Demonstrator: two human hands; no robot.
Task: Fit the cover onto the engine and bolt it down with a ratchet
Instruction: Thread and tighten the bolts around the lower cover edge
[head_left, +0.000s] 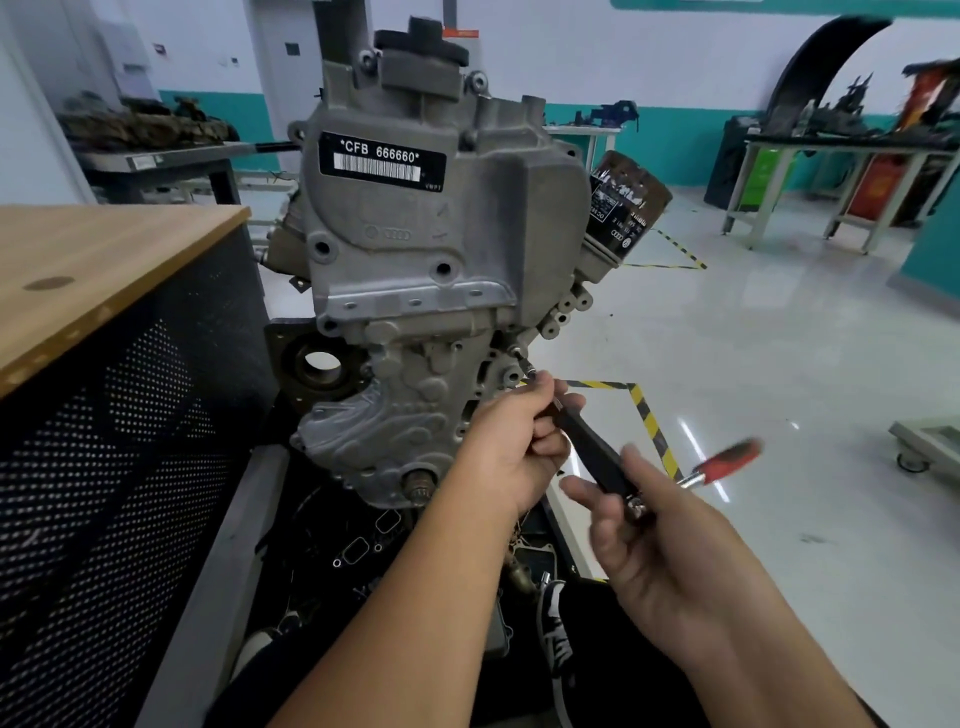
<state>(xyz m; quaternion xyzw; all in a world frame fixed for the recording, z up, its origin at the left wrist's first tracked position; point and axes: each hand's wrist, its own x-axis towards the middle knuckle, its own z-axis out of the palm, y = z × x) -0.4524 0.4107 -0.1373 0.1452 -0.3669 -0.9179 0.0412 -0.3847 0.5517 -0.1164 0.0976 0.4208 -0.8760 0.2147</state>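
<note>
The cover (415, 249) sits seated on the engine (405, 395) as the left hand (511, 441) pinches the ratchet (597, 452) extension at a lower-right bolt (522, 361), right hand (644, 535) loosely cradling the head; a tilted socket could slip off.

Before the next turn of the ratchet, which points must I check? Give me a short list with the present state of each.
1. Cover sits on the engine: ok.
2. Socket tip meets the bolt at the cover's lower right edge: cannot tell, too small.
3. Left hand grips the black extension bar near its front: ok.
4. Right hand on the ratchet head: ok, fingers loose.
5. Red ratchet handle has free room to swing: ok, only floor behind.
6. Other bolt holes filled: cannot tell.
</note>
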